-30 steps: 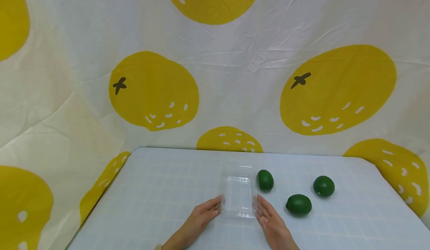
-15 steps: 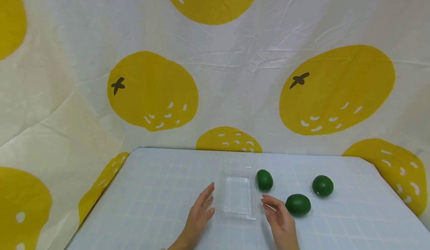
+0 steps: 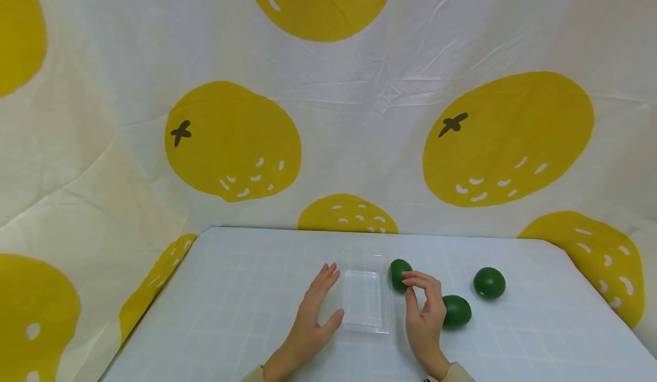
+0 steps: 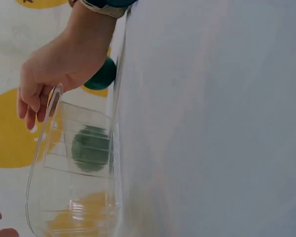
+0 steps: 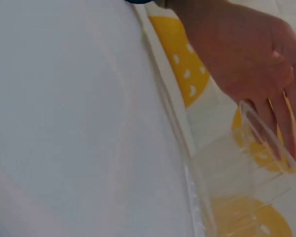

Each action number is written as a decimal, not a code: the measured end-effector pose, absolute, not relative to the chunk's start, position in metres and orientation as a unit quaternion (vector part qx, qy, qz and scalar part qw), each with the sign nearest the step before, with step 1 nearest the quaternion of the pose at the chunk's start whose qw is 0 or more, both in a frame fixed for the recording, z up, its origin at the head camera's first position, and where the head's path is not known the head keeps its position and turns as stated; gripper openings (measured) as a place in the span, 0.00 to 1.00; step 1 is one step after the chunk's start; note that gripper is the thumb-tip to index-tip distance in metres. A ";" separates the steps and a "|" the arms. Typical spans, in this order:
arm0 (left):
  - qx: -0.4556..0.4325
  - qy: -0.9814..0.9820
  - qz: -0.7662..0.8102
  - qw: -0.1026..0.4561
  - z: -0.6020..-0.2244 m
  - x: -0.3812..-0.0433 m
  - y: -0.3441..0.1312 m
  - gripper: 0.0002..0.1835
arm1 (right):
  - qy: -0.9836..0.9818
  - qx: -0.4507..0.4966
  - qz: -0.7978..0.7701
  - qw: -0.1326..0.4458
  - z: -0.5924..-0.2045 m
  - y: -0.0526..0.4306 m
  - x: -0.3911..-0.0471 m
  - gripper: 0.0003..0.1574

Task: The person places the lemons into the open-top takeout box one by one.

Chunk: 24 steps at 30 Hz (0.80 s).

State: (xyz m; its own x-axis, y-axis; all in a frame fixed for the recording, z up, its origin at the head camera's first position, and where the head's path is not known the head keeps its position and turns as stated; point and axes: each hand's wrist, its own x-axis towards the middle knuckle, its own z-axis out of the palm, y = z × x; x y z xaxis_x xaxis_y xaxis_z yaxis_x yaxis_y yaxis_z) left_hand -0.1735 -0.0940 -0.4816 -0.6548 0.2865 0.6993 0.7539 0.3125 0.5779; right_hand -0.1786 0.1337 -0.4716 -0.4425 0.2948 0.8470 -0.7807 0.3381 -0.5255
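A clear plastic box (image 3: 363,299) without a lid stands on the table in the head view. My left hand (image 3: 310,319) is at its left side, fingers extended and thumb spread, holding nothing. On the right my right hand (image 3: 427,316) hovers with bent fingers and nothing in its grasp. Its fingertips overlap a dark green lime (image 3: 398,273) beside the box; whether they touch it, I cannot tell. Partly hidden behind this hand lies a second lime (image 3: 458,312). A third lime (image 3: 489,283) is farther right. Through the box wall, the left wrist view shows a lime (image 4: 90,148).
A pale checked cloth covers the table (image 3: 246,291). Behind it and on the left hangs a white curtain (image 3: 359,142) printed with large yellow fruit. The table's left part stretches out beside my left hand.
Both hands have come away from the box's sides. The right hand has moved up and rightward to the nearest lime; the left has shifted forward with its fingers spread. Box and limes stay put.
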 end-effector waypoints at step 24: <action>-0.343 -0.822 -0.359 0.280 -0.518 -0.192 -0.085 0.37 | -0.807 0.013 0.519 0.282 -0.511 0.142 -0.228 0.28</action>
State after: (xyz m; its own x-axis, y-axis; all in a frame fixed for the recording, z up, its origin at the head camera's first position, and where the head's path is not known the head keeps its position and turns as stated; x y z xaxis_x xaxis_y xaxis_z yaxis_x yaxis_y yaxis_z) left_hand -0.1922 -0.0852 -0.5177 -0.6085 0.3624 0.7059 0.7640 0.5081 0.3977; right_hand -0.2278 0.1421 -0.5110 -0.8411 0.2717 0.4677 -0.3124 0.4620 -0.8301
